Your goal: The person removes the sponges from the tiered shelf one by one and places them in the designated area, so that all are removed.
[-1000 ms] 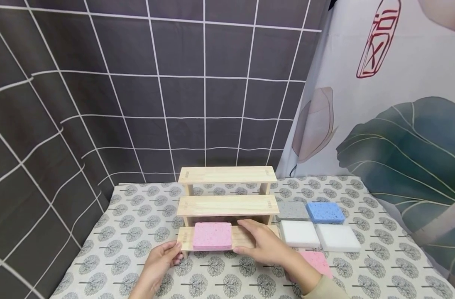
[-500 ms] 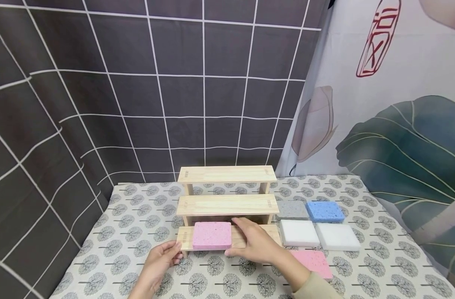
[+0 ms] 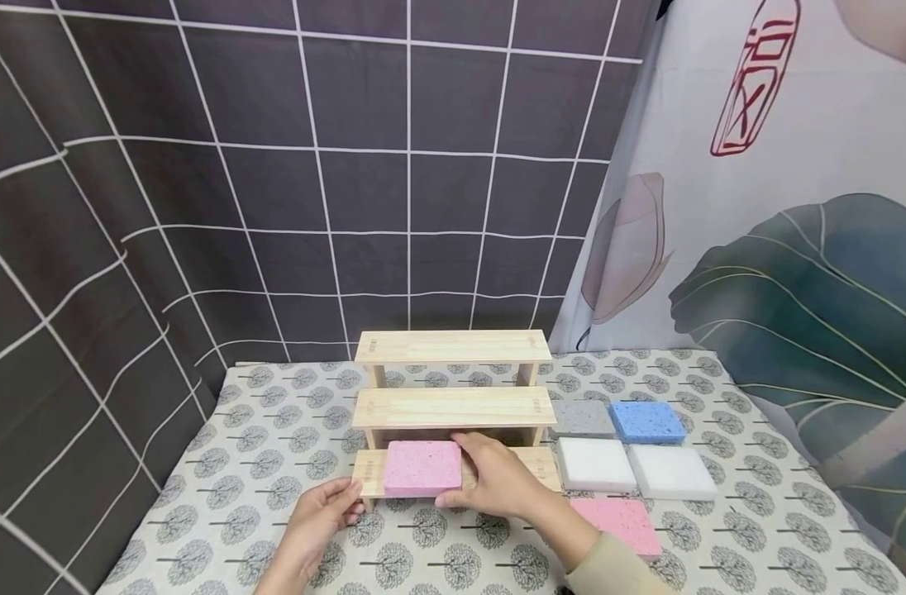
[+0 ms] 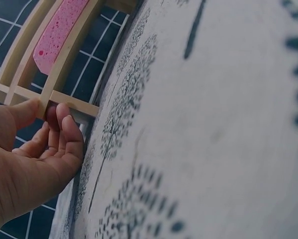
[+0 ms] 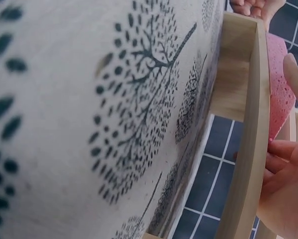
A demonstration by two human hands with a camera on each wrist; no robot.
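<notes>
A three-tier light wooden stepped rack (image 3: 453,406) stands on the cloth-covered table. On its lowest step, left of the middle, lies a thick pink sponge (image 3: 422,468). My left hand (image 3: 321,522) pinches the left end of that step, thumb on top and fingertips curled beneath the board, as the left wrist view shows. Around the right end of the pink sponge, my right hand (image 3: 501,479) has its thumb at the front edge and its fingers at the back corner. In the right wrist view, the thumb (image 5: 295,74) overlaps the sponge's face.
Right of the rack lie a grey sponge (image 3: 583,419), a blue sponge (image 3: 649,422) and two white sponges (image 3: 596,464). Another pink sponge (image 3: 618,524) lies nearer, partly behind the right forearm. A dark gridded curtain (image 3: 364,190) hangs behind the rack.
My right hand has slid left along the lowest step up to the pink sponge's right end, uncovering more of the other pink sponge. The left hand keeps its hold on the step.
</notes>
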